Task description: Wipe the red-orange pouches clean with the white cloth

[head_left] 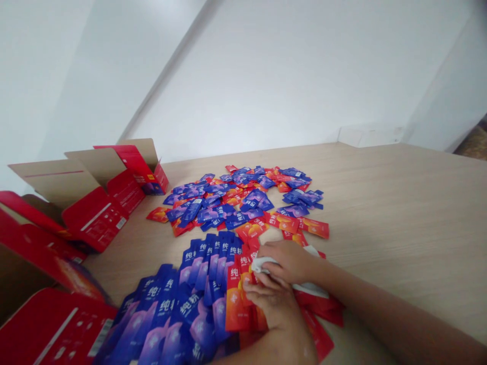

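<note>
The right hand (288,262) is curled nearly shut over a white soft strip (264,264), prob a tissue or wrapper, though it's hard to tell from this angle. The left hand (271,305) is half closed just below it, w/ its fingers (253,287) touching the edge of a stack of orange-red sachets (236,299); can't tell if LH has real hold of anything. The white strip is sitting btwn both hands, and a white length (310,289) is showing past the RH, maybe the same piece.

Good handling here means keeping the pinch tight at the fingertips and the wrists raised, not sliding across the packs. Red sachets (321,309) are lying right under the RH wrist and forearm, and a fan of overlapping blue-purple sachets (190,314) is crowding the LH side, so both are in the way of any sideways sweep.

Further ahead, a loose heap of mixed blue and red sachets (236,195) is spreading over the light wood-grain table (384,213). Open red-and-kraft cartons (97,213) are standing along the left side, w/ a smaller one (142,170) behind them and a flattened red carton panel (53,329) at lower left.
</note>
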A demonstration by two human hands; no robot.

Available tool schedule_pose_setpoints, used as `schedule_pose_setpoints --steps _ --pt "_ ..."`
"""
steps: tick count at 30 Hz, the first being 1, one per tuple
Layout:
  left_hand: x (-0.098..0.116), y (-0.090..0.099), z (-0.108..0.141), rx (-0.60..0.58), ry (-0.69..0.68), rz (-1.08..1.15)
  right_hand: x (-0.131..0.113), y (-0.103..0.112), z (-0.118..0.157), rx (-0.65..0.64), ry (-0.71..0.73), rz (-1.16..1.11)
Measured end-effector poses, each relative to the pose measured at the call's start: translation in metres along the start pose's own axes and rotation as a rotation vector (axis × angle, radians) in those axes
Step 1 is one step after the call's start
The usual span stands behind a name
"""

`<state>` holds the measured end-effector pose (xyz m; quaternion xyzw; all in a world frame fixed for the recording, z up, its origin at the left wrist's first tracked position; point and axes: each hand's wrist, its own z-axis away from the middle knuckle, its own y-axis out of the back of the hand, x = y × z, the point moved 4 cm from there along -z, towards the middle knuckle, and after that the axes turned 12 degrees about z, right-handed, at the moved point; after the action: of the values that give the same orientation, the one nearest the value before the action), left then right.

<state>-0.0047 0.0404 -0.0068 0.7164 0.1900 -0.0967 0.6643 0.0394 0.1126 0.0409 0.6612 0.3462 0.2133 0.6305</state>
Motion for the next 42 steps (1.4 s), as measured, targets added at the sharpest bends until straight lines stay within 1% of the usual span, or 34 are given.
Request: schedule_pose_setpoints --steps 5,7,9,11,13,15,17,20,23,25,28,29,31,34,36,39,42 --pt "0.001 0.001 0.001 -0.001 -0.027 0.023 0.017 -0.007 -0.003 -0.015 -0.165 0.102" --pt "0.001 0.002 0.001 -0.005 -0.019 0.021 0.021 -0.005 -0.003 0.003 -0.187 0.122" --pt "0.0 0.003 0.001 -0.009 -0.011 0.026 0.02 -0.001 -0.002 0.045 -0.163 0.101" --pt "0.001 0.003 0.0 -0.008 -0.012 0.029 0.014 0.003 -0.001 0.073 -0.107 0.05" --pt "0.001 0.001 0.0 -0.011 -0.009 0.021 0.007 0.004 -0.001 0.056 -0.035 0.009" --pt "0.0 0.001 0.0 -0.015 -0.003 0.009 0.002 0.001 0.0 0.017 0.003 -0.003" --pt "-0.001 0.002 0.0 -0.009 -0.008 0.005 0.002 -0.004 -0.001 -0.006 -0.017 0.014" --pt "-0.002 0.005 0.001 0.0 -0.017 0.015 0.012 -0.008 -0.002 -0.002 -0.111 0.064" --pt "-0.003 0.009 0.003 0.01 -0.015 0.006 0.021 -0.007 -0.002 0.007 -0.172 0.096" --pt "-0.003 0.009 0.003 0.016 -0.018 0.007 0.022 -0.001 -0.002 0.038 -0.163 0.073" --pt "-0.002 0.008 0.002 0.005 -0.017 0.019 0.018 0.006 -0.001 0.106 -0.095 -0.001" --pt "-0.002 0.007 0.001 -0.003 -0.017 0.019 0.015 0.007 -0.001 0.106 -0.066 -0.017" --pt "-0.002 0.007 0.001 -0.013 -0.021 0.019 0.013 0.003 -0.001 0.062 -0.032 -0.017" --pt "-0.002 0.008 0.001 -0.02 -0.032 0.031 0.017 -0.005 -0.002 -0.012 -0.083 0.046" --pt "-0.003 0.009 0.001 -0.025 -0.03 0.039 0.022 -0.006 -0.003 -0.019 -0.14 0.092" --pt "-0.003 0.008 0.001 -0.021 -0.03 0.032 0.026 -0.001 -0.003 0.016 -0.167 0.092" --pt "-0.003 0.007 0.001 -0.019 -0.035 0.026 0.021 0.007 -0.002 0.081 -0.129 0.024"
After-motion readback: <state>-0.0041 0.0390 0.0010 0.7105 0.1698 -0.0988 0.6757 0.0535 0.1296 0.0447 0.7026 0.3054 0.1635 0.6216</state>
